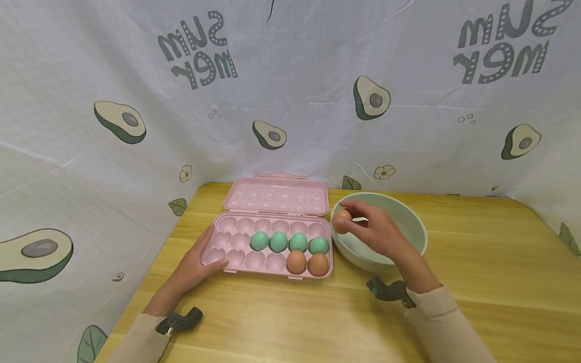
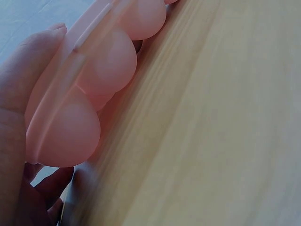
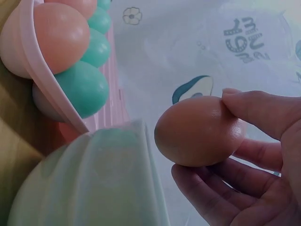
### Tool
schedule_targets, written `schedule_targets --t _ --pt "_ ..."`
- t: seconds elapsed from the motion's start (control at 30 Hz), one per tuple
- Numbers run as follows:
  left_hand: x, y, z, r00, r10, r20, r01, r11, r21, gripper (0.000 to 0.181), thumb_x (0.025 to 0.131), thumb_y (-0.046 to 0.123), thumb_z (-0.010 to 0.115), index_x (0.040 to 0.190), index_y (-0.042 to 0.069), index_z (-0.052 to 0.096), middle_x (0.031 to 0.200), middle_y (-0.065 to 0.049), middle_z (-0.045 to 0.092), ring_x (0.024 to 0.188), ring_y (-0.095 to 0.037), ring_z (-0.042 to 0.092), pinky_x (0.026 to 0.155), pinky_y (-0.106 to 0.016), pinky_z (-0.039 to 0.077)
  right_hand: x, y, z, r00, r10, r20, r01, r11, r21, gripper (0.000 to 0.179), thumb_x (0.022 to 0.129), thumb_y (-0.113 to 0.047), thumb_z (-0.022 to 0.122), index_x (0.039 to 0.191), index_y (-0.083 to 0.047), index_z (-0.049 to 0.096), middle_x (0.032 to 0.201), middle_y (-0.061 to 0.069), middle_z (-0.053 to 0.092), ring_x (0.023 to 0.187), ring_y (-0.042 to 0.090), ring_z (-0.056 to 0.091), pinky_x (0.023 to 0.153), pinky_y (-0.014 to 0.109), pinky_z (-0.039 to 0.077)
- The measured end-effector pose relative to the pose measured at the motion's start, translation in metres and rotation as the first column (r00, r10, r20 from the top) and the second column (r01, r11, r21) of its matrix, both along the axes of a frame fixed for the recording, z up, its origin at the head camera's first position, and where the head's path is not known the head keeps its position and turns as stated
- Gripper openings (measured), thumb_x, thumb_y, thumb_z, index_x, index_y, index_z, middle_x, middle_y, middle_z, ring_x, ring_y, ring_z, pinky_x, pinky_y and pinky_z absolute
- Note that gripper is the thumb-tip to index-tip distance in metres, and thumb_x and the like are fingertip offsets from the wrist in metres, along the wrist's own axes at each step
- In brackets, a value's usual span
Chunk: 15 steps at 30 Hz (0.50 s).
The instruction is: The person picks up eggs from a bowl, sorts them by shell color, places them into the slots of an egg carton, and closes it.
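Observation:
A pink plastic egg carton (image 1: 265, 272) lies with its lid folded back. Several green eggs (image 1: 279, 242) sit in its middle row, towards the right. Two brown eggs (image 1: 296, 262) fill the right end of the front row. My left hand (image 1: 195, 264) grips the carton's left end, thumb over the rim and fingers around the side and underneath, as the left wrist view shows. Between thumb and fingertips, my right hand (image 1: 379, 227) pinches another brown egg (image 3: 200, 132) over the left rim of a pale green bowl (image 1: 410, 217).
The bowl stands just right of the carton on a wooden table (image 1: 272, 322). Behind and to the left hangs a white curtain (image 1: 308, 65) printed with avocados. The open lid (image 1: 277, 195) lies towards the table's back edge.

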<state>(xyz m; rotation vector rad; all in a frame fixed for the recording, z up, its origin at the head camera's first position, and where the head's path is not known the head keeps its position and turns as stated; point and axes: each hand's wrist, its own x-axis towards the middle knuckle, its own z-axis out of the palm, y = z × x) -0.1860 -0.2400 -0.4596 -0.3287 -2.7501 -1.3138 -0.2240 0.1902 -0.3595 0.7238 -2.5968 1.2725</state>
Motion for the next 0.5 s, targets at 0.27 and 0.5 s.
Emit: schedule_targets --t 0.27,0.5 --pt "0.000 0.000 -0.001 1.000 -0.001 0.005 0.001 1.000 -0.003 0.104 0.079 0.039 0.076 0.156 0.013 0.011 0.159 -0.016 0.016 0.143 -0.041 0.019 0.111 -0.062 0.020 0.003 -0.012 -0.001 1.000 0.028 0.006 -0.027 0.999 -0.030 0.041 0.089 -0.019 0.071 0.124 -0.001 0.060 0.105 0.009 0.068 0.092 0.022 0.068 0.079 0.030 0.056" --pt "0.000 -0.001 -0.001 1.000 0.003 0.007 -0.003 1.000 -0.015 0.104 0.079 0.039 0.076 0.156 0.013 0.011 0.159 -0.016 0.016 0.143 -0.041 0.018 0.111 -0.062 0.019 0.006 -0.022 -0.006 0.998 0.046 0.030 -0.045 0.999 -0.026 0.041 0.091 -0.021 0.069 0.128 -0.006 0.060 0.106 0.007 0.068 0.094 0.021 0.068 0.082 0.036 0.055"
